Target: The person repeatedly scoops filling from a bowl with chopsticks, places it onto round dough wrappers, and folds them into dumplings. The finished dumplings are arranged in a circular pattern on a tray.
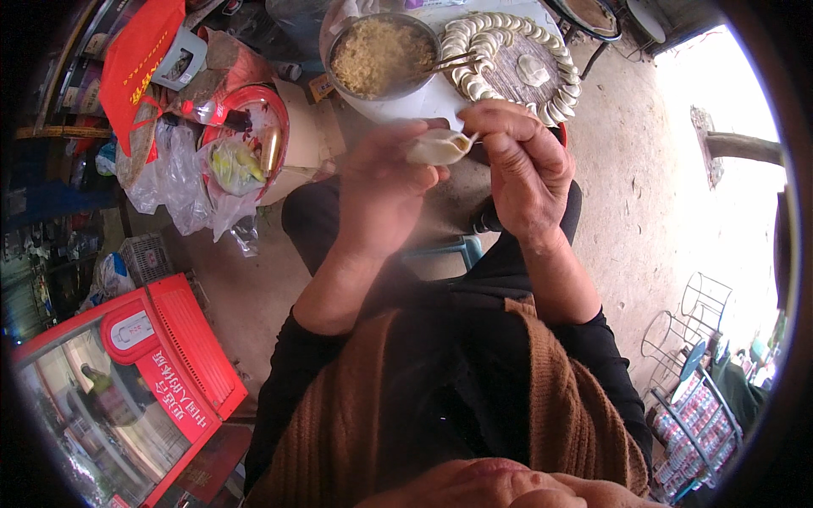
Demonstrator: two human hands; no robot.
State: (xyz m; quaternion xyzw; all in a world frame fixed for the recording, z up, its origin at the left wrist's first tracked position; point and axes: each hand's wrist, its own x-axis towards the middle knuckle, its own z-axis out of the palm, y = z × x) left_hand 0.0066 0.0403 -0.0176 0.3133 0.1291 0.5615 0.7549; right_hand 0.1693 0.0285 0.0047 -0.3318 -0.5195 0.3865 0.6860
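Observation:
A pale dough dumpling (435, 148) is held up between my hands, with some filling showing near its right end. My left hand (384, 184), slightly blurred, has it between thumb and fingers. With thumb and forefinger, my right hand (527, 165) pinches the thin edge of the dough at that right end. Beyond my hands stands a metal bowl (437, 47) of crumbly yellowish filling (375, 54), chopsticks (454, 63) resting in it. To its right lies a round board (486, 76) ringed with several finished dumplings (467, 38). A loose piece of dough (532, 70) is on the board.
On the left, a red-rimmed basin (279, 105) holds a cola bottle (216, 115) and bagged green produce (235, 166). Below it stands a red glass-fronted cabinet (190, 343). A blue plastic stool (470, 251) is between my legs; wire racks (689, 317) are at right.

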